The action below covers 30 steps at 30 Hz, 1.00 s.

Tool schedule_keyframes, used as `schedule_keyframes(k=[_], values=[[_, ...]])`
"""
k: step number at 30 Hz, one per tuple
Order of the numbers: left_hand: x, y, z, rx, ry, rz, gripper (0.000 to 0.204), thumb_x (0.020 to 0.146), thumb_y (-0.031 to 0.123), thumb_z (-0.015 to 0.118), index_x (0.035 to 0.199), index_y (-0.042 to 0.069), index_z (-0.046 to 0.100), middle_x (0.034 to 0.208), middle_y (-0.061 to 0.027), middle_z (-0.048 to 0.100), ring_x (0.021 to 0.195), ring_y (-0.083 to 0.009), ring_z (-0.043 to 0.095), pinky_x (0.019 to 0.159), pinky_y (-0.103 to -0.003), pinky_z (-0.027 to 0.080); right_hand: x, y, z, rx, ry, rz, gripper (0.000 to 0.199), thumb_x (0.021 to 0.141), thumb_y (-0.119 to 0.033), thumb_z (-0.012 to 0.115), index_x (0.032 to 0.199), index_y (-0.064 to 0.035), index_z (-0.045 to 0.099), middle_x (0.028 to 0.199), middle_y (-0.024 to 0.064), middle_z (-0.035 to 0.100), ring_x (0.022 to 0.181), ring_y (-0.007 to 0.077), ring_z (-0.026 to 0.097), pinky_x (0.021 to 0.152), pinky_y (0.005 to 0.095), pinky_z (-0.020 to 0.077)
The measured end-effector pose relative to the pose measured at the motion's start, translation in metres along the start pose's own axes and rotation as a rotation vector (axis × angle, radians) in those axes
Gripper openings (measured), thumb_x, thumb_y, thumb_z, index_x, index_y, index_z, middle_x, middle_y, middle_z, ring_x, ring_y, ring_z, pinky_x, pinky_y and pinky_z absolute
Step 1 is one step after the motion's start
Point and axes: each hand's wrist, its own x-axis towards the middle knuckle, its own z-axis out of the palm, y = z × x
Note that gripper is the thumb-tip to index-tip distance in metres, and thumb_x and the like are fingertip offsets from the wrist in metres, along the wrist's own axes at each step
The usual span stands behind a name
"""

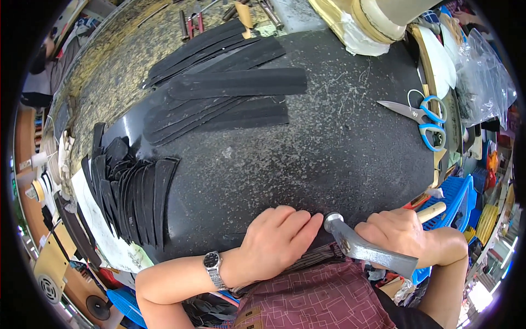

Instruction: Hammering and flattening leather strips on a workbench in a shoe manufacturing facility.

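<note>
My right hand [397, 233] is closed around a hammer [370, 252] at the near edge of the black work surface [383, 164]. The hammer's steel head curves below the fist, its round face pointing toward my left fingers, and the pale wooden handle sticks out to the right. Close beside that face, my left hand [276, 241] rests at the same edge with its fingers curled and pressed together. What they hold, if anything, is hidden under them. Black fabric-like strips [241, 82] lie in overlapping stacks farther back. A bunched pile of similar strips [139, 203] sits at the left.
Blue-handled scissors [413, 112] lie at the right, blades pointing left. A pale machine-like column [378, 22] stands at the back. Red-handled pliers [195, 24] and metal rods are at the far left. A blue basket [457, 200] is beyond the right edge. Thread scraps litter the surface.
</note>
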Motion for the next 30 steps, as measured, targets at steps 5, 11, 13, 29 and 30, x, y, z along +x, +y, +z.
schedule_keyframes(k=[5, 11, 13, 29, 30], values=[[-0.004, -0.001, 0.002, 0.296, -0.037, 0.270, 0.036, 0.068, 0.014, 0.057, 0.098, -0.006, 0.064, 0.091, -0.0111, 0.057, 0.077, -0.0199, 0.053, 0.058, -0.027, 0.042, 0.003, 0.004, -0.006, 0.021, -0.070, 0.009, 0.022, 0.068, -0.017, 0.059, 0.087, -0.0058, 0.053, 0.064, 0.0020, 0.039, 0.051, 0.0140, 0.052, 0.042, 0.0292, 0.0435], [-0.003, 0.004, 0.000, 0.416, -0.088, 0.296, 0.035, 0.071, 0.016, 0.057, 0.097, -0.007, 0.065, 0.091, -0.0108, 0.058, 0.079, -0.0197, 0.053, 0.062, -0.027, 0.042, 0.013, 0.002, -0.013, -0.075, 0.006, 0.023, 0.026, 0.066, -0.017, 0.059, 0.089, -0.0043, 0.054, 0.065, 0.0020, 0.041, 0.051, 0.0145, 0.052, 0.042, 0.0287, 0.0427], [-0.002, 0.006, 0.001, 0.453, -0.087, 0.327, 0.036, 0.071, 0.016, 0.057, 0.097, -0.007, 0.065, 0.091, -0.0111, 0.058, 0.079, -0.0201, 0.053, 0.063, -0.027, 0.042, 0.015, 0.002, -0.013, -0.093, 0.000, 0.000, 0.027, 0.066, -0.017, 0.059, 0.088, -0.0040, 0.054, 0.065, 0.0020, 0.040, 0.051, 0.0143, 0.051, 0.042, 0.0286, 0.0421], [-0.032, 0.006, -0.022, 0.574, -0.134, 0.304, 0.032, 0.072, 0.020, 0.054, 0.093, -0.003, 0.063, 0.095, -0.0102, 0.059, 0.086, -0.0219, 0.052, 0.073, -0.032, 0.042, 0.039, -0.011, -0.003, -0.222, 0.066, -0.143, 0.024, 0.061, -0.020, 0.060, 0.080, -0.0073, 0.054, 0.059, -0.0016, 0.036, 0.046, 0.0102, 0.046, 0.038, 0.0257, 0.0379], [-0.034, 0.007, -0.023, 0.579, -0.134, 0.292, 0.032, 0.072, 0.020, 0.054, 0.093, -0.003, 0.063, 0.095, -0.0102, 0.059, 0.086, -0.0219, 0.052, 0.073, -0.032, 0.042, 0.039, -0.016, -0.003, -0.245, -0.009, -0.165, 0.024, 0.061, -0.020, 0.060, 0.080, -0.0070, 0.054, 0.059, -0.0015, 0.036, 0.047, 0.0102, 0.047, 0.038, 0.0255, 0.0384]])
